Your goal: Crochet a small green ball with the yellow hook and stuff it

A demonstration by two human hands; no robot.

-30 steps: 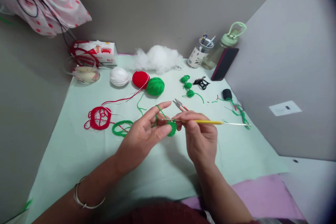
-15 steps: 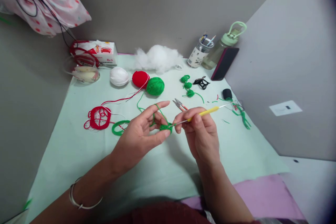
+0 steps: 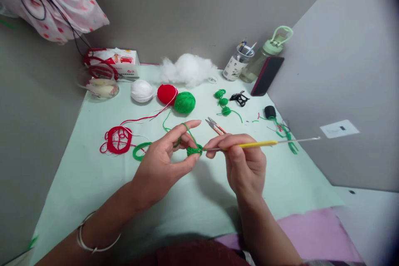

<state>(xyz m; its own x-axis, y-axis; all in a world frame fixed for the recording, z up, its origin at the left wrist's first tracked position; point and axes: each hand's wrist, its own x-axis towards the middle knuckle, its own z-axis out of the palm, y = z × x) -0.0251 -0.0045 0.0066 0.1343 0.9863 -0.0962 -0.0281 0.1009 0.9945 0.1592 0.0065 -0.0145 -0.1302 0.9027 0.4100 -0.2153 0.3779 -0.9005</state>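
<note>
My left hand (image 3: pixel 165 162) pinches a small green crochet piece (image 3: pixel 194 150) between thumb and middle fingers. Green yarn runs over its raised index finger back to a green yarn ball (image 3: pixel 184 102). My right hand (image 3: pixel 245 164) grips a crochet hook (image 3: pixel 258 144) with a yellow handle. The hook's tip is in the green piece and its metal shaft points right. Both hands are held just above the pale green tablecloth (image 3: pixel 93 178).
Red (image 3: pixel 167 94) and white (image 3: pixel 141 91) yarn balls, white stuffing (image 3: pixel 186 69), a red crochet ring (image 3: pixel 117 139), a green ring (image 3: pixel 141 151), small scissors (image 3: pixel 214 125), green crochet bits (image 3: pixel 223 103), a black clip (image 3: pixel 239 98), a pen jar (image 3: pixel 237 65), a bottle (image 3: pixel 264 52), a phone (image 3: pixel 267 75), a tissue box (image 3: pixel 118 62).
The hook swung from level to tilted up and back to level, its far end now further right. The green piece turned and sits lower in my left fingers.
</note>
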